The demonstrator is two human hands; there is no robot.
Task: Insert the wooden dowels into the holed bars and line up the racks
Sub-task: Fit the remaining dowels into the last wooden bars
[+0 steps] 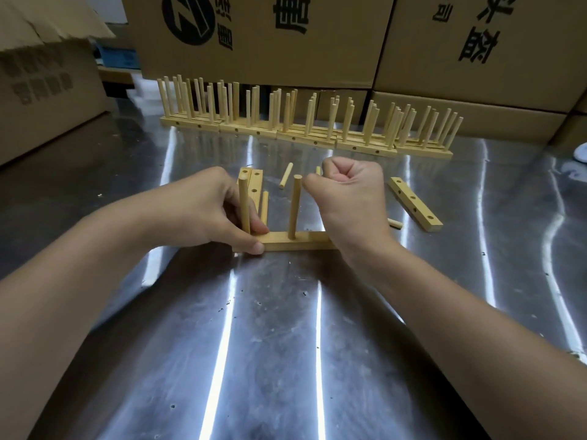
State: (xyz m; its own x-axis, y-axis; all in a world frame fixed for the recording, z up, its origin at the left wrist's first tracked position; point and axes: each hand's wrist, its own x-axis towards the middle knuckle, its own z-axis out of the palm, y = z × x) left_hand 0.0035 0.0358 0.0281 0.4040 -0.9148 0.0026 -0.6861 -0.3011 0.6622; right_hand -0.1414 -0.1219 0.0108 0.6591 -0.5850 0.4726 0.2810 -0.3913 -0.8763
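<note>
The bench [286,344] is scuffed, mirror-bright steel crossed by pale streaks of reflected light. Near its middle lies a square-edged bar [305,241] of pale, smooth wood with two round dowels upright in it, a left dowel [244,204] and a middle dowel [295,208]. The left hand [203,211] grips the bar's left end, thumb on the front face, the other fingers curled round the foot of the left dowel. The right hand [349,185] hangs above the bar's right end, its wrist hiding that end. Its fingers [344,176] are balled tight just beside the middle dowel's top. I cannot tell whether they hold anything, though a dowel tip [318,170] peeks out beside the knuckles. Behind the left hand two spare bars [255,182] lie side by side, partly hidden, with a third dowel [264,206] just beside them. A loose dowel [286,176] lies farther back, and a stub [394,223] shows past the right wrist. One drilled bar [414,204] lies slanted on the right. Along the far edge five clusters of racks [305,134] stand in a row against printed cardboard boxes [317,58]. How many racks deep each cluster runs is hard to count. A white object [581,152] is cut off at the right edge.
</note>
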